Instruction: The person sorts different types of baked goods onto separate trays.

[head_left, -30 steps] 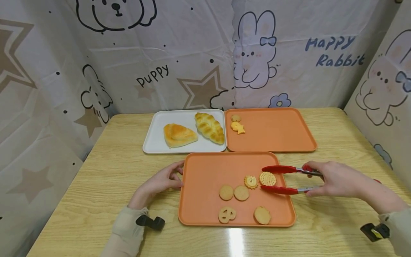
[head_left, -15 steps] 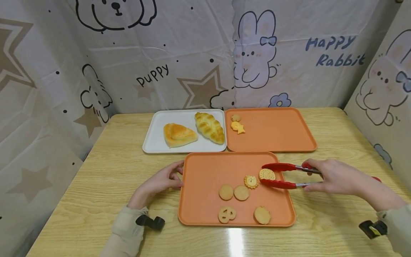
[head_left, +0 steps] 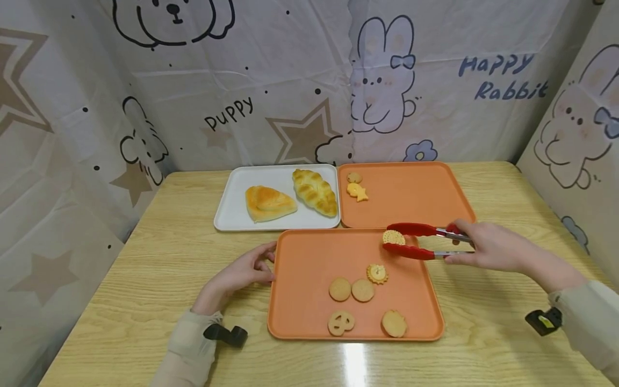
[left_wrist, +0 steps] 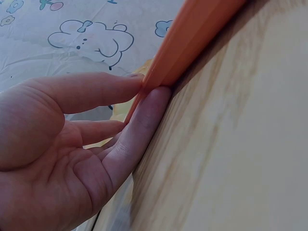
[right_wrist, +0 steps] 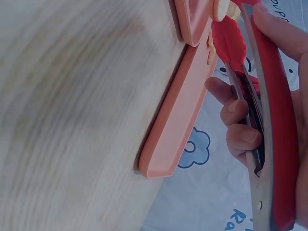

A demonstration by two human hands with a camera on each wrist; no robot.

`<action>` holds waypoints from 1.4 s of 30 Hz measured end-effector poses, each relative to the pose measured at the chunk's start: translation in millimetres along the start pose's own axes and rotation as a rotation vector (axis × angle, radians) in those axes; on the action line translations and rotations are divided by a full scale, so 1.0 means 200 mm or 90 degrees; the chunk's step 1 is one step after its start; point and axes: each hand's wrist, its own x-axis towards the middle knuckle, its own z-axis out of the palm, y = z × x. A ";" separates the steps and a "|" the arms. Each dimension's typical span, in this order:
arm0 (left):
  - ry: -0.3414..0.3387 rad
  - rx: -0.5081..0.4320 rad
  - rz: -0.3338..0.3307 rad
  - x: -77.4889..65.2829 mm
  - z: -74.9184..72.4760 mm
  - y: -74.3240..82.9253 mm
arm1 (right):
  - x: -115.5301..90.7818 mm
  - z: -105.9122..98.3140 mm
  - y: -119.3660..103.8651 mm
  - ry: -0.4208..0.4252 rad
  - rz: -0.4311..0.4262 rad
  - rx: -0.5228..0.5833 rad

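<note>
My right hand (head_left: 498,244) grips red-tipped tongs (head_left: 416,252), fingers curled round the handles in the right wrist view. Between the tong tips is a round dotted cracker (head_left: 394,238), over the far right part of the near orange tray (head_left: 309,252). My left hand (head_left: 246,271) pinches that tray's left rim; in the left wrist view its fingertips meet at the orange edge (left_wrist: 168,57). On the tray lie a scalloped cookie (head_left: 377,273), two plain round cookies (head_left: 340,289), a pretzel-shaped cookie (head_left: 341,323) and a wavy-edged cookie (head_left: 394,323).
Behind stands a second orange tray (head_left: 416,196) with a small round cookie (head_left: 354,177) and a fish-shaped cracker (head_left: 357,192). Left of it, a white tray (head_left: 227,215) bears a folded pastry (head_left: 270,204) and a braided bread (head_left: 315,192). Printed cloth walls enclose the table.
My right hand has moved away from me and slightly left, carrying the dotted cracker in the tongs from beside the scalloped cookie to the tray's far edge. The left hand stays put.
</note>
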 end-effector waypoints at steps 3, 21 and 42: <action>-0.001 -0.002 -0.002 0.00 0.00 0.00 | 0.04 -0.01 0.01 0.003 0.004 0.003; -0.001 -0.001 0.010 0.00 -0.01 -0.01 | 0.22 -0.01 0.07 -0.004 0.079 0.004; -0.003 0.001 0.004 0.00 0.00 0.00 | 0.46 0.02 0.14 -0.007 0.172 -0.010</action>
